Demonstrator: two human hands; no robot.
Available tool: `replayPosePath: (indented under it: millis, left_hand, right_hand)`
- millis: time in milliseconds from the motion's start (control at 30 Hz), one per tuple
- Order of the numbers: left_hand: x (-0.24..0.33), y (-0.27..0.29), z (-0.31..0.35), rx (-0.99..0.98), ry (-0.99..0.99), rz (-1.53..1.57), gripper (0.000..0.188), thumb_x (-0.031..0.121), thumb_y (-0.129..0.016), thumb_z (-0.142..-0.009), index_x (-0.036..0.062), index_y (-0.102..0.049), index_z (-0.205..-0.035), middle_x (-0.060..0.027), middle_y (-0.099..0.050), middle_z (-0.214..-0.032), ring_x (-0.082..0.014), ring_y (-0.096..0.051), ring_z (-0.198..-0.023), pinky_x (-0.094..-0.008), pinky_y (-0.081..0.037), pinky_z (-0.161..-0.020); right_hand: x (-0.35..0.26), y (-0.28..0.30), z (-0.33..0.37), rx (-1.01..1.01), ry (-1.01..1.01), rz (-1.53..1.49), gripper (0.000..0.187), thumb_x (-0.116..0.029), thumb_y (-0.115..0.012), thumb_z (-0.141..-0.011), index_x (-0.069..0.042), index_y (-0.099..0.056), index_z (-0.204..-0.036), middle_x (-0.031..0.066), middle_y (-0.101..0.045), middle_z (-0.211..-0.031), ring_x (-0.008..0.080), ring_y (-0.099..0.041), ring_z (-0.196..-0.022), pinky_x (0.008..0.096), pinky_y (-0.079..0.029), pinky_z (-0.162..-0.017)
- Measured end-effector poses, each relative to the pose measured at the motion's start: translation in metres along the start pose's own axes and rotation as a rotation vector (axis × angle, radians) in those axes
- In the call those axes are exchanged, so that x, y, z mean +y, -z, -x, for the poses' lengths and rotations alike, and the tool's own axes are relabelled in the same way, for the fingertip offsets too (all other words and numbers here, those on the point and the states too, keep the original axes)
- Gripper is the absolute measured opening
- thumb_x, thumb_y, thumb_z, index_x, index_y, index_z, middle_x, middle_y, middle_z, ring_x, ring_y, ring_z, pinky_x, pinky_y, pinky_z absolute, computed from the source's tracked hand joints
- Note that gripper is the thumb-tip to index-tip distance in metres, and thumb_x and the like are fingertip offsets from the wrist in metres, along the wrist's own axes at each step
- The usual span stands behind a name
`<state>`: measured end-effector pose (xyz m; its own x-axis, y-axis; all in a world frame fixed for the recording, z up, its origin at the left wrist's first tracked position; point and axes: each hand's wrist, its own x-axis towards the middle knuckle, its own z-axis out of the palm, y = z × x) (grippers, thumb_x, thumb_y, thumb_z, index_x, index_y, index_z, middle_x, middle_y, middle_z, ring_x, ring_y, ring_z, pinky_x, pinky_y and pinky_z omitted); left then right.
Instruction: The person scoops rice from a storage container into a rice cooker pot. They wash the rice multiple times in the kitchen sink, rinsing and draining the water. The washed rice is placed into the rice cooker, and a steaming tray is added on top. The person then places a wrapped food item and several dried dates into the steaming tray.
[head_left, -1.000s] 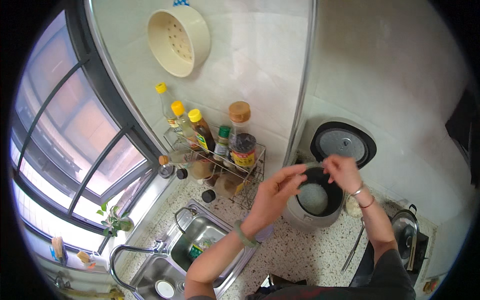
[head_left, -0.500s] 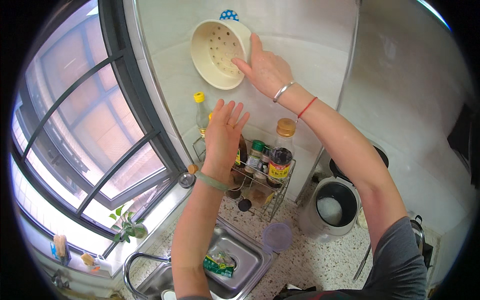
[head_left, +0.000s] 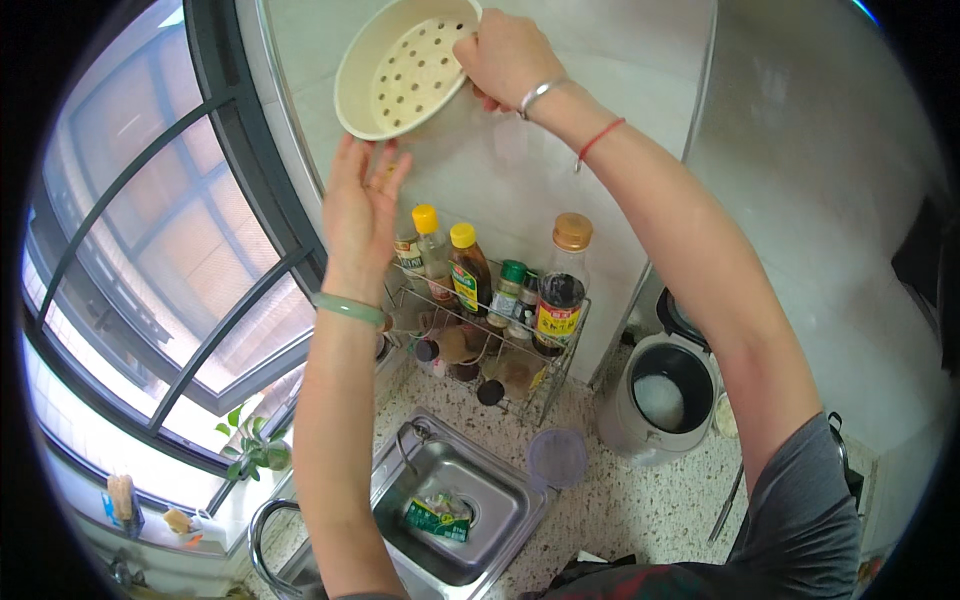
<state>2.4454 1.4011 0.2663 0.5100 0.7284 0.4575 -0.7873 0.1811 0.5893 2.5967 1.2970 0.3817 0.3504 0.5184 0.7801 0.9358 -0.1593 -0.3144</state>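
High against the wall is a cream plastic steamer basket [head_left: 425, 70] with round holes in its base, tilted so its inside faces me. My right hand [head_left: 510, 58] grips its right rim, thumb inside and the other fingers behind. Just under the basket's lower edge, my left hand [head_left: 362, 205] is raised with fingers apart. Its fingertips are at the rim; whether they touch it I cannot tell. Below the hands stands a wire rack [head_left: 545, 400] of sauce bottles, among them a dark sauce bottle [head_left: 560, 300] with a wide wooden-coloured cap.
An open rice cooker [head_left: 650, 440] with white contents stands on the speckled counter [head_left: 610, 530]. Beside it lies a clear round lid [head_left: 557, 458]. A green packet [head_left: 440, 517] lies in the steel sink [head_left: 500, 550]. The barred window [head_left: 150, 250] and a small plant [head_left: 255, 445] are at left.
The steamer basket has moved up and left, off the spot by the blue dotted hook. My right hand has closed around its rim. My left hand has risen leftward to the basket's lower edge.
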Motion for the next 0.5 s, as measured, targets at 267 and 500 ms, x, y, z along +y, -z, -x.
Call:
replayPosePath:
  millis: [267,500]
  left_hand:
    - [0.059,-0.036,-0.004,-0.034,-0.204,-0.271,0.061,0.02,-0.055,-0.098,-0.0036,-0.028,-0.147,-0.011,-0.049,-0.135,-0.0237,-0.049,-0.123,-0.0401,-0.046,-0.101]
    - [0.035,-0.073,0.083,0.005,-0.271,-0.613,0.043,0.039,-0.059,-0.096,0.0098,-0.059,-0.128,-0.0003,-0.059,-0.121,-0.0124,-0.052,-0.109,-0.0339,-0.045,-0.093]
  right_hand:
    - [-0.024,0.053,0.015,-0.12,-0.242,-0.447,0.03,-0.012,-0.046,-0.087,0.007,-0.063,-0.071,0.0119,-0.063,-0.058,0.0177,-0.061,-0.044,0.0282,-0.051,-0.042]
    - [0.017,0.129,0.119,-0.185,-0.274,-0.662,0.031,-0.01,-0.045,-0.093,0.007,-0.05,-0.119,0.0064,-0.058,-0.06,0.0132,-0.054,-0.041,0.0261,-0.043,-0.035]
